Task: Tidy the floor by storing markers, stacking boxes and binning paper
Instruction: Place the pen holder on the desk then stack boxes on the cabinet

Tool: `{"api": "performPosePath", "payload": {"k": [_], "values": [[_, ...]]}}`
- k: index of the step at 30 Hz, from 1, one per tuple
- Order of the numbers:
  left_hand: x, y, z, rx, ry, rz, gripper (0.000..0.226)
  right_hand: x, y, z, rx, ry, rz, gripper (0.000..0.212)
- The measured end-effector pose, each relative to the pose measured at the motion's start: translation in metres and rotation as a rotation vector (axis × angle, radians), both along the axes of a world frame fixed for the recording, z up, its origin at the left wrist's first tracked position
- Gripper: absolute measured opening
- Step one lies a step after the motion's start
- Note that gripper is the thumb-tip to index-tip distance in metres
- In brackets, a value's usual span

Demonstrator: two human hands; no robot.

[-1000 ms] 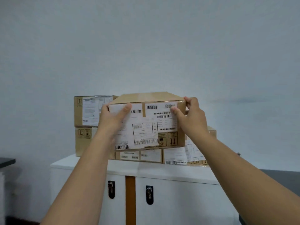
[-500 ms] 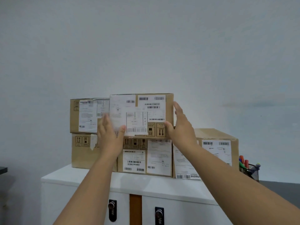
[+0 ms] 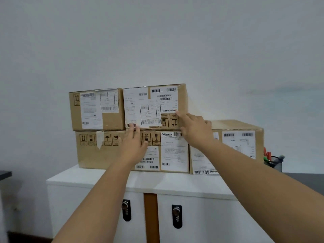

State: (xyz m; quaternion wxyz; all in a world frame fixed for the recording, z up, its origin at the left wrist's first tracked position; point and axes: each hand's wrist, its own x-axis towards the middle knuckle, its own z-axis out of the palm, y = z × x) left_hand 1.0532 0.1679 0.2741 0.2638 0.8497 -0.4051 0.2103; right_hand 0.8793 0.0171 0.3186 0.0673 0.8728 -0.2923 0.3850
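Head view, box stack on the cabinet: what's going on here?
A person is stacking cardboard boxes on a white cabinet. The upper right box sits on the bottom row, beside the upper left box. The left hand lies flat against the box fronts at its lower edge; the right hand touches its lower right corner with straight fingers. A pen holder stands at far right.

- We see five cardboard boxes stacked on a white cabinet [image 3: 98, 179] against a pale wall.
- The upper right box [image 3: 154, 106], covered in labels, sits on the lower middle box [image 3: 168, 151], beside the upper left box [image 3: 96, 109].
- Our left hand [image 3: 133, 146] and right hand [image 3: 194, 130] reach out, fingers straight, fingertips touching its front.
- A mesh pen holder [image 3: 273, 162] with markers stands at far right.
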Motion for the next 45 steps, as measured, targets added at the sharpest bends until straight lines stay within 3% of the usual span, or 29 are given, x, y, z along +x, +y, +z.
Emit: {"api": "performPosePath", "payload": {"k": [5, 16, 23, 29, 34, 38, 41, 45], "values": [[-0.056, -0.008, 0.014, -0.080, -0.016, -0.187, 0.070, -0.052, -0.008, -0.003, 0.047, -0.092, -0.001, 0.056], [-0.289, -0.074, 0.018, -0.227, 0.141, -0.771, 0.050, -0.318, -0.057, -0.011, 0.315, -0.001, -0.470, 0.053], [-0.461, -0.122, -0.030, -0.091, 0.272, -1.066, 0.051, -0.515, -0.042, -0.045, 0.529, -0.026, -0.746, 0.057], [-0.598, -0.146, -0.076, 0.137, 0.360, -1.265, 0.059, -0.661, -0.025, -0.094, 0.669, -0.012, -0.982, 0.068], [-0.697, -0.161, -0.138, 0.276, 0.355, -1.383, 0.059, -0.750, -0.016, -0.164, 0.809, -0.053, -1.077, 0.064], [-0.756, -0.163, -0.218, 0.295, 0.266, -1.347, 0.049, -0.812, -0.020, -0.262, 1.050, -0.161, -1.136, 0.067], [-0.782, -0.152, -0.283, 0.246, 0.343, -1.406, 0.040, -0.842, -0.013, -0.342, 1.247, -0.217, -1.121, 0.038], [-0.802, -0.148, -0.373, 0.534, 0.442, -1.372, 0.042, -0.861, -0.002, -0.433, 1.421, -0.168, -1.073, 0.042]]}}
